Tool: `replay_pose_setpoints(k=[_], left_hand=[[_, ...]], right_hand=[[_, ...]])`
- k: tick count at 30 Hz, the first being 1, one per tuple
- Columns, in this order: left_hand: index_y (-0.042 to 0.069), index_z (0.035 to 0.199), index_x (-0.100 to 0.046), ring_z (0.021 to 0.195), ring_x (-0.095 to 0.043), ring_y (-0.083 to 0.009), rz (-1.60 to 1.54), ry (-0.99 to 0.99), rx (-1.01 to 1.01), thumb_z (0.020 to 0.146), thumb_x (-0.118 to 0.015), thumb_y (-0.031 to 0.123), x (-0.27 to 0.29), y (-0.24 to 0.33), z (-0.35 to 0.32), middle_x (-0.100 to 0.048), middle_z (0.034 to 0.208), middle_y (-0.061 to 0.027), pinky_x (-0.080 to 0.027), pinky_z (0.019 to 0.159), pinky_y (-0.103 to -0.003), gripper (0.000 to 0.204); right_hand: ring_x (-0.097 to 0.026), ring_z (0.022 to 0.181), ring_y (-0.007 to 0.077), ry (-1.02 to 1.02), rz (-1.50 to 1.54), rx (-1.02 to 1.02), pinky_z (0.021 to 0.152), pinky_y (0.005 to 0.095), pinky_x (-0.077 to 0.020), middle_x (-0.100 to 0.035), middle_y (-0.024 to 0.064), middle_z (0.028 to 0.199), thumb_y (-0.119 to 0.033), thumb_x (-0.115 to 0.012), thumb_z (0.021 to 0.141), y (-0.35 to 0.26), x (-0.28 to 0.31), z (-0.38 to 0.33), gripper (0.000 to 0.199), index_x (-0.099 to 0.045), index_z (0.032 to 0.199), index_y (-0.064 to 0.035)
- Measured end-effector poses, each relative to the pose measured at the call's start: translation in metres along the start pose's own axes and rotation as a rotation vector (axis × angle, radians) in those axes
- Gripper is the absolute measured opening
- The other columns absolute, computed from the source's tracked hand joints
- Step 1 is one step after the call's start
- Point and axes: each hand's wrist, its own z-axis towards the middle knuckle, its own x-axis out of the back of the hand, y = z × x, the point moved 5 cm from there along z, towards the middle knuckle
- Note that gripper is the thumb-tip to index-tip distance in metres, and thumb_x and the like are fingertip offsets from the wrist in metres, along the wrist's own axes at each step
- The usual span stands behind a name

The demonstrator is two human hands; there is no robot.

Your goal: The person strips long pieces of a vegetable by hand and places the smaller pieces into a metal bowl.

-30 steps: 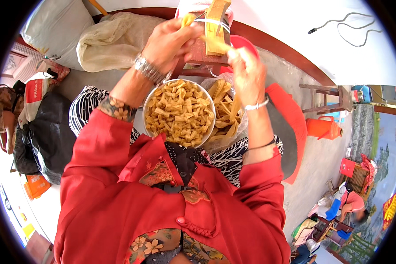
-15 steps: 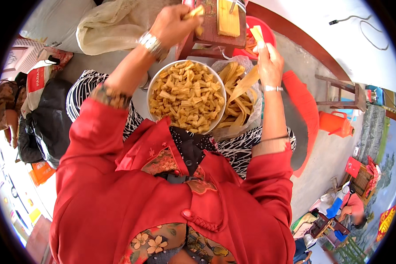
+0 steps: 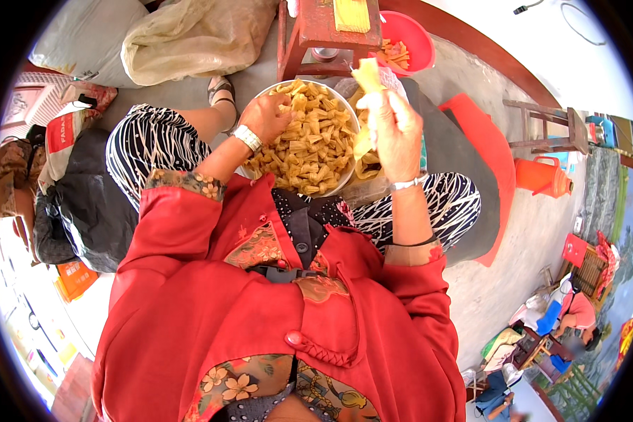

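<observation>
A round metal bowl (image 3: 344, 181) heaped with several folded yellow pastry pieces (image 3: 316, 144) rests on my lap. My left hand (image 3: 269, 116), with a watch on its wrist, lies on the pile at the bowl's left side, fingers curled into the pieces. My right hand (image 3: 394, 126) is raised over the bowl's right edge and pinches a flat yellow pastry sheet (image 3: 367, 76) that sticks up above the fingers. Beneath it a clear plastic bag (image 3: 370, 184) holds more yellow sheets.
A small red wooden stool (image 3: 323, 32) with a yellow stack on top stands just ahead of the bowl. A red plastic basin (image 3: 418, 39) with yellow scraps sits to its right. Sacks (image 3: 190, 35) lie at the far left, an orange jug (image 3: 541, 176) to the right.
Both hands have dropped from the stool top toward my lap. The left hand now rests in the bowl's pile, and the right hand has brought a yellow sheet over the bowl.
</observation>
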Motion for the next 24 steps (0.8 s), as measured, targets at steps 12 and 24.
replay_pose_setpoints(k=[12,24], left_hand=[[0.002,0.104,-0.054,0.061,-0.056,-0.0097,-1.666,-0.804,0.749,0.089,-0.059,0.016,-0.049,0.083,-0.076,-0.057,0.079,-0.0075,-0.045,0.047,-0.018,0.021],[0.002,0.108,-0.055,0.061,-0.042,-0.0031,-1.106,-0.538,0.159,0.078,-0.060,0.005,-0.050,0.057,-0.060,-0.053,0.080,0.0034,-0.036,0.056,-0.018,0.030]], right_hand=[[-0.053,0.063,0.0330,-0.474,-0.047,0.383,0.056,0.0380,-0.0402,-0.047,0.0140,0.067,-0.021,-0.060,0.087,-0.046,-0.094,-0.105,0.024,-0.051,0.076,-0.0019],[-0.055,0.066,0.0201,0.267,-0.039,-0.100,0.064,0.0336,-0.0441,-0.058,0.0153,0.074,-0.023,-0.048,0.093,0.077,-0.044,-0.077,0.025,-0.054,0.087,0.0005]])
